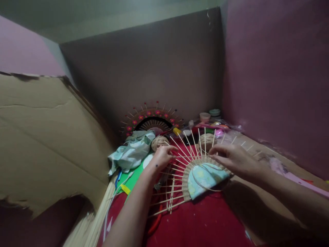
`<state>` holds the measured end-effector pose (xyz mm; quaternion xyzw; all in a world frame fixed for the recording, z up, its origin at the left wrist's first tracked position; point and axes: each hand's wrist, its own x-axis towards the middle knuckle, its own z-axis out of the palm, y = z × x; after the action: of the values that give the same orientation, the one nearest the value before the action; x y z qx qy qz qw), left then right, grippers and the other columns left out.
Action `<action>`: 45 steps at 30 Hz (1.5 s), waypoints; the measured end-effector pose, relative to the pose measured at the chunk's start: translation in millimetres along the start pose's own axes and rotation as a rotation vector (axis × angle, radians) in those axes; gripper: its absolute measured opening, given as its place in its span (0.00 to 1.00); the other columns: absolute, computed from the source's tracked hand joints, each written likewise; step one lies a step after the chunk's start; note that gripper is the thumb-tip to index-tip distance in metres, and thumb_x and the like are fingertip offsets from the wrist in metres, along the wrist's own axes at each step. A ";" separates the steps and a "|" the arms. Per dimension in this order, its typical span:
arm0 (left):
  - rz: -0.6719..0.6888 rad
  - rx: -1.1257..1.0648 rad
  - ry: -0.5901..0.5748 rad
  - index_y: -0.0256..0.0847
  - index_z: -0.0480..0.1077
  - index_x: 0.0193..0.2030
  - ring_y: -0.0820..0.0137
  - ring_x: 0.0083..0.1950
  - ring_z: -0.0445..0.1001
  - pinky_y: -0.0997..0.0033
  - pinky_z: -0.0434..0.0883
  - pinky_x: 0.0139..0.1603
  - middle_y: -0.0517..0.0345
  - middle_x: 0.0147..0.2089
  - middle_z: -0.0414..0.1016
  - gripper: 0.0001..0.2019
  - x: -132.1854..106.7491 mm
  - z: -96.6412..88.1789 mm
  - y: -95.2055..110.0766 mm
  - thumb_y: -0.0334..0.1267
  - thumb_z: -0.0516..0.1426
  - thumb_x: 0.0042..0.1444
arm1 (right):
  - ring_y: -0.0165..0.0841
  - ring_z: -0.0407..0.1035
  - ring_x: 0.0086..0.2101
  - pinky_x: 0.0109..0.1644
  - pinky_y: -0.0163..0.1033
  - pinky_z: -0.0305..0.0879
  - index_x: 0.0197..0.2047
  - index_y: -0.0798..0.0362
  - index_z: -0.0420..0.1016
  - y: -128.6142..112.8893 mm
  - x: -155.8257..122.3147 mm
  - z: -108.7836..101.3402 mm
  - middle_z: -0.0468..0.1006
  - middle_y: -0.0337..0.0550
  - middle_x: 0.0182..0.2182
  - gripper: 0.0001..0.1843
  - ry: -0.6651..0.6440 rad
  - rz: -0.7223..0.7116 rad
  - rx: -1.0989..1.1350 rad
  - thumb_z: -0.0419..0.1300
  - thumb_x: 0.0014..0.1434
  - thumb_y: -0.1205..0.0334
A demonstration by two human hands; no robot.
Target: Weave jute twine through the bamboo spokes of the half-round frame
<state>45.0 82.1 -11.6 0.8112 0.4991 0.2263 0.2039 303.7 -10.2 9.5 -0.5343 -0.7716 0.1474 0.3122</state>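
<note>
A half-round woven fan (185,178) lies before me, with thin pale sticks radiating from its tan woven band. Light blue patterned fabric (205,177) covers its middle. My left hand (164,157), at the fan's upper left, has its fingers closed on a thin strand of twine (191,157). That strand runs across the sticks toward my right hand (231,158), which pinches it at the band's upper right edge. A loop of the twine hangs over the fabric. The fingertips of both hands are partly hidden and small.
Red cloth (203,223) lies beneath the fan. Behind stand balls of twine (158,142), crumpled pale green cloth (133,149), a flower-decorated fan (149,115) and small cups (205,117). Torn cardboard (51,137) rises at left; red-handled pliers or scissors (155,224) lie near my left forearm.
</note>
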 end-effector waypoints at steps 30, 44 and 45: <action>-0.066 0.090 -0.142 0.36 0.74 0.37 0.73 0.27 0.65 0.75 0.61 0.29 0.60 0.25 0.70 0.13 -27.0 -37.2 54.4 0.33 0.58 0.41 | 0.37 0.66 0.44 0.46 0.42 0.62 0.54 0.51 0.63 36.0 -46.3 2.8 0.72 0.48 0.45 0.23 -0.165 -0.071 0.085 0.54 0.55 0.59; -0.079 0.006 -0.118 0.39 0.73 0.40 0.72 0.32 0.68 0.76 0.65 0.33 0.59 0.31 0.70 0.14 -61.3 -16.8 17.0 0.39 0.57 0.46 | 0.41 0.70 0.39 0.39 0.44 0.64 0.42 0.42 0.72 45.8 -87.3 -33.5 0.76 0.48 0.42 0.12 0.107 0.095 -0.062 0.52 0.55 0.55; -0.069 0.015 -0.097 0.40 0.73 0.41 0.72 0.33 0.68 0.76 0.65 0.34 0.59 0.31 0.70 0.14 -62.3 -15.9 16.0 0.38 0.57 0.46 | 0.42 0.70 0.40 0.40 0.45 0.64 0.43 0.39 0.71 58.8 -97.6 -38.9 0.75 0.47 0.45 0.12 0.108 0.125 -0.108 0.55 0.53 0.56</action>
<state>22.5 20.9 0.0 0.8052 0.5178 0.1758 0.2295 394.4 -81.1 -25.5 -0.6047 -0.7256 0.0956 0.3142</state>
